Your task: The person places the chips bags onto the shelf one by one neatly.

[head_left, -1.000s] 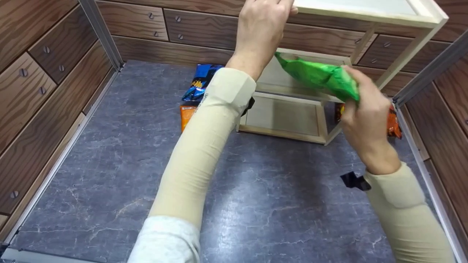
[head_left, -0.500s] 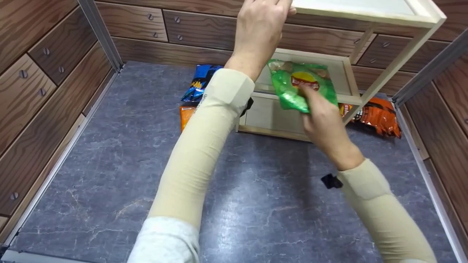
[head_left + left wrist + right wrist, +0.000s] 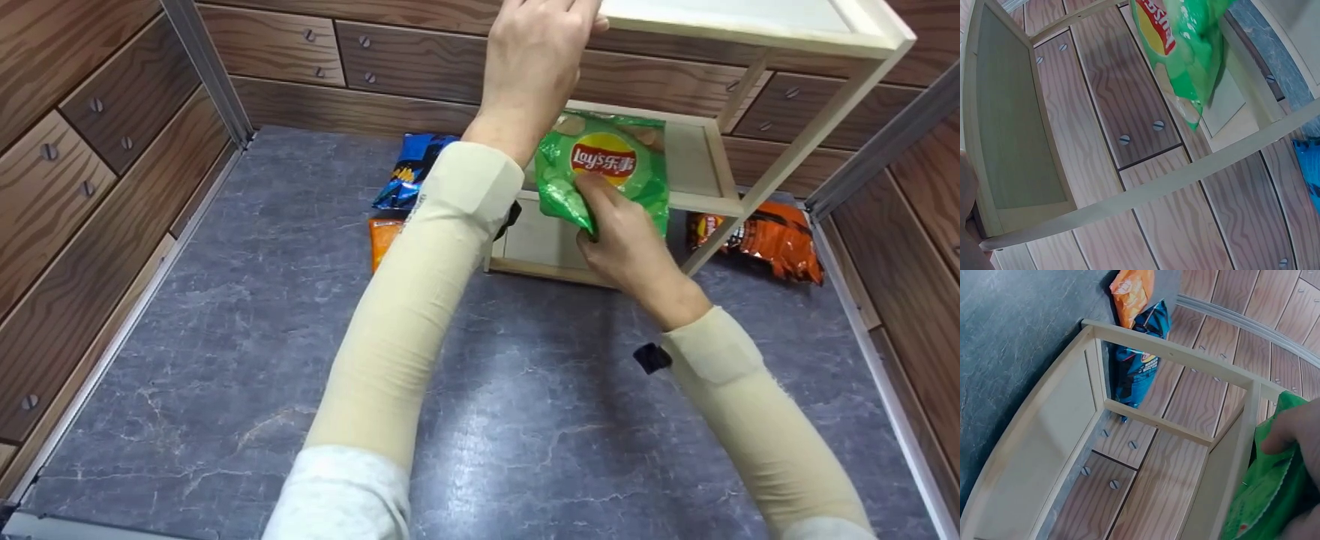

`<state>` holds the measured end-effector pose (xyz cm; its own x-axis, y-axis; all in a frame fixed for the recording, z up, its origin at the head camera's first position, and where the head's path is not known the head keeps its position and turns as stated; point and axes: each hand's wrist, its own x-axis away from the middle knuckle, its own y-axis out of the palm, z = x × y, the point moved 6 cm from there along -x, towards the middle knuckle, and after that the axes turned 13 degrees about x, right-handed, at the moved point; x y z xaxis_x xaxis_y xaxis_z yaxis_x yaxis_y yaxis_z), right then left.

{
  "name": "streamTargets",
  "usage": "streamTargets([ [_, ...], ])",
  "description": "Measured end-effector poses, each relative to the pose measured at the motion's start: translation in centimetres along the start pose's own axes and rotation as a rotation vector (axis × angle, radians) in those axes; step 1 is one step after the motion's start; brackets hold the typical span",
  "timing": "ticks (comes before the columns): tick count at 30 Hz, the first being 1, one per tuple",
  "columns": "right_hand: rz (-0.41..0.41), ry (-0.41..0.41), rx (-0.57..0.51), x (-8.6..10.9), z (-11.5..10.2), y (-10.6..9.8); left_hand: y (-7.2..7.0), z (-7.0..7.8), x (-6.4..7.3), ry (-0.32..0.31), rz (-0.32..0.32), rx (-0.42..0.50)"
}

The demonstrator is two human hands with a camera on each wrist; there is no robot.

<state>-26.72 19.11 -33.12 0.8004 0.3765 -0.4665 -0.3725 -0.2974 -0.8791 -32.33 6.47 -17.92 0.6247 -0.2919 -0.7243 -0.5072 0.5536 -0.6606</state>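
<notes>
A green Lay's chip bag [image 3: 634,139] is in my right hand [image 3: 634,244], thumb across its front and the other fingers hidden behind it. The bag is tilted over the middle board of a pale wooden shelf rack [image 3: 697,165]. In the left wrist view the chip bag [image 3: 1196,50] hangs between the rack's upper and middle boards. My left hand [image 3: 536,67] holds the rack's top left edge; its fingertips are cut off by the head view. Some fingers [image 3: 967,197] of it show beside the rack's corner in the left wrist view.
Left of the rack lie a blue chip bag [image 3: 409,169] and an orange packet [image 3: 384,240], both partly behind my left arm. An orange-red chip bag [image 3: 780,240] lies right of the rack. Wood-patterned walls [image 3: 285,101] enclose the grey marbled floor [image 3: 225,337].
My right hand has carried the green chip bag leftward from the rack's right side to over its middle board, turning the printed front into view. The left hand has stayed on the rack.
</notes>
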Motion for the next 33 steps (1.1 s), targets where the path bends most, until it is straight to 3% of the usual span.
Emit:
streamTargets([
  [8,-0.192,0.019,0.054,-0.9,-0.4,0.8,0.1,-0.3,-0.1,0.006,-0.006,-0.002],
  [17,-0.299,0.034,0.051,-2.6,-0.3,1.6,0.0,-0.3,-0.1,-0.004,-0.013,-0.007],
  [27,-0.532,0.096,0.108,-4.8,-0.2,3.6,0.0,-0.2,-0.3,-0.017,-0.015,-0.002],
  [33,-0.578,0.052,0.161,-5.8,-0.4,4.1,0.1,-0.3,-0.4,-0.012,-0.010,-0.004],
])
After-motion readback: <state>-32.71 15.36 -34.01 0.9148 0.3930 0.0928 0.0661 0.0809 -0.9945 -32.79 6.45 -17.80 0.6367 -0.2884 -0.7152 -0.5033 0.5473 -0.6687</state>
